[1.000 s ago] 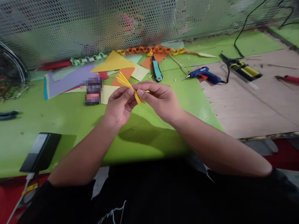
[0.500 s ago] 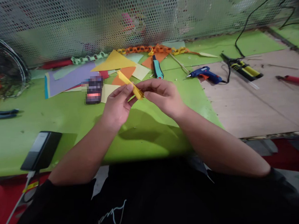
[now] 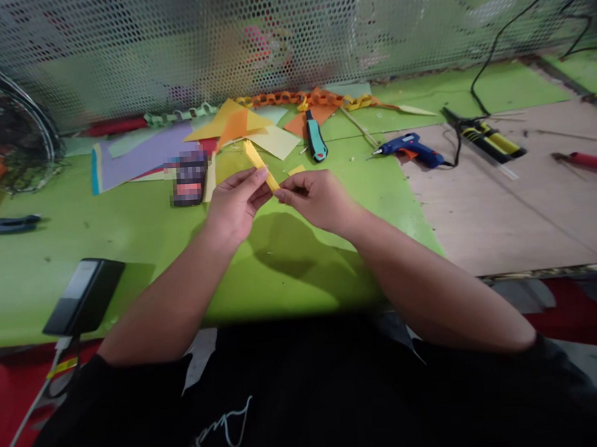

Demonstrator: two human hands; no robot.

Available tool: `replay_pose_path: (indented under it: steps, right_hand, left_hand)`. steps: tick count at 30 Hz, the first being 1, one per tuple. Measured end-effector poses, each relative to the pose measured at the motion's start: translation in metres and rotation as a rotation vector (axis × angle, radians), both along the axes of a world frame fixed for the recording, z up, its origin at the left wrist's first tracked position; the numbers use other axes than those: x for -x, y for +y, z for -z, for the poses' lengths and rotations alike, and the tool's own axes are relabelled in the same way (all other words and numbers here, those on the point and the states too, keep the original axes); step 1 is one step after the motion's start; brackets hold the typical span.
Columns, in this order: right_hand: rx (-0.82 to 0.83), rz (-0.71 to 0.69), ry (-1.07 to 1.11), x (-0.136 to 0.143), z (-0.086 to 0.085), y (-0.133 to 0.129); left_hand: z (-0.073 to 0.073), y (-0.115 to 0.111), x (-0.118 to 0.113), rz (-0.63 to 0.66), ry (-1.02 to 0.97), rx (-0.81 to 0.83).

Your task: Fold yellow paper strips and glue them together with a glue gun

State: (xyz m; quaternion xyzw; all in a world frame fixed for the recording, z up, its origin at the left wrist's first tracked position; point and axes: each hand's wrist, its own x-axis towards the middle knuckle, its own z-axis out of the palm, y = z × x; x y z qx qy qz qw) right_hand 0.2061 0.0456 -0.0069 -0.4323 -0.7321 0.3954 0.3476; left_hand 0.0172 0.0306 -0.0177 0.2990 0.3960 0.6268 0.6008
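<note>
Right fingers have shifted inward, pinching one yellow strip (left fingers too).

This looks like a craft workshop: a green-topped worktable bears coloured paper sheets left of upper centre, a paper chain behind, a teal cutter near the middle, and a blue glue gun at right, below a perforated metal screen.

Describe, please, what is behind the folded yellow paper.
Behind the folded yellow paper, the green tabletop shows, with coloured sheets farther back. Whatever the paper itself covers cannot be seen.
</note>
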Motion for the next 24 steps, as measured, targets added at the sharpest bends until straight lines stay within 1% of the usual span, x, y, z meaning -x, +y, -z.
replay_pose_path:
  steps: [3, 7, 9, 12, 14, 16, 18, 21, 23, 24]
  right_hand:
    - [0.017, -0.008, 0.008, 0.001, 0.001, -0.001]
    - [-0.005, -0.078, 0.018, -0.004, -0.002, 0.001]
    - [-0.074, -0.043, 0.089, -0.010, -0.005, 0.002]
    - [-0.260, 0.055, 0.228, -0.016, -0.009, 0.003]
    - [-0.363, 0.063, 0.269, -0.016, -0.008, 0.001]
    - [-0.428, 0.064, 0.294, -0.013, -0.003, -0.003]
    - [-0.457, 0.089, 0.324, -0.007, 0.003, -0.006]
    - [-0.462, 0.147, 0.369, 0.000, 0.010, -0.009]
    - [-0.450, 0.184, 0.373, 0.003, 0.010, -0.012]
    - [-0.437, 0.205, 0.363, 0.003, 0.009, -0.013]
  left_hand:
    - [0.000, 0.001, 0.002, 0.000, 0.016, -0.009]
    - [0.000, 0.002, 0.006, -0.004, 0.069, -0.032]
    - [0.002, 0.001, 0.007, -0.008, 0.147, -0.064]
    - [0.006, -0.003, 0.005, -0.014, 0.304, -0.117]
    - [0.009, -0.007, 0.003, 0.000, 0.397, -0.168]
    - [0.011, -0.011, 0.001, 0.020, 0.486, -0.239]
    - [0.012, -0.014, -0.001, 0.019, 0.563, -0.320]
    - [0.011, -0.017, -0.004, -0.033, 0.622, -0.403]
    - [0.009, -0.020, -0.006, -0.032, 0.621, -0.396]
    - [0.007, -0.022, -0.008, -0.010, 0.608, -0.373]
